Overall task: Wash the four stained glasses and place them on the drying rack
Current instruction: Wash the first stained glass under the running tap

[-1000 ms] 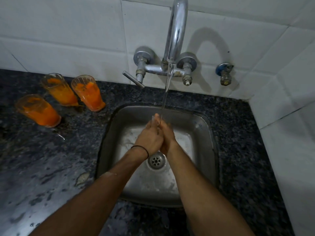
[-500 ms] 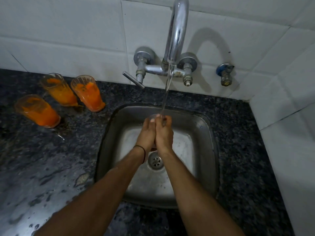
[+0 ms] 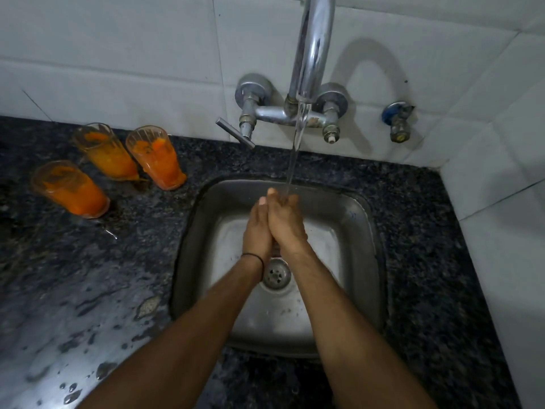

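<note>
Stained glasses (image 3: 156, 157) upright on the dark counter (image 3: 88, 276), left of the sink (image 3: 370, 231)

- Orange-stained glasses (image 3: 156, 157), far left, on a black counter (image 3: 88, 261) speckled grey.
- White wall tiles (image 3: 118, 54) behind a silver tap (image 3: 312, 48); a blue-capped valve (image 3: 396, 119), far right.
- Grey steel sink (image 3: 356, 219); black wristband (image 3: 254, 257).

A shiny tap (image 3: 312, 48) pours thin water (image 3: 297, 137) into a metal sink (image 3: 362, 261) with a round drain (image 3: 276, 274). The dark counter (image 3: 88, 276) has wet drops. A small blue valve (image 3: 396, 121) sits on the white tile wall (image 3: 118, 54), right of the tap
</note>
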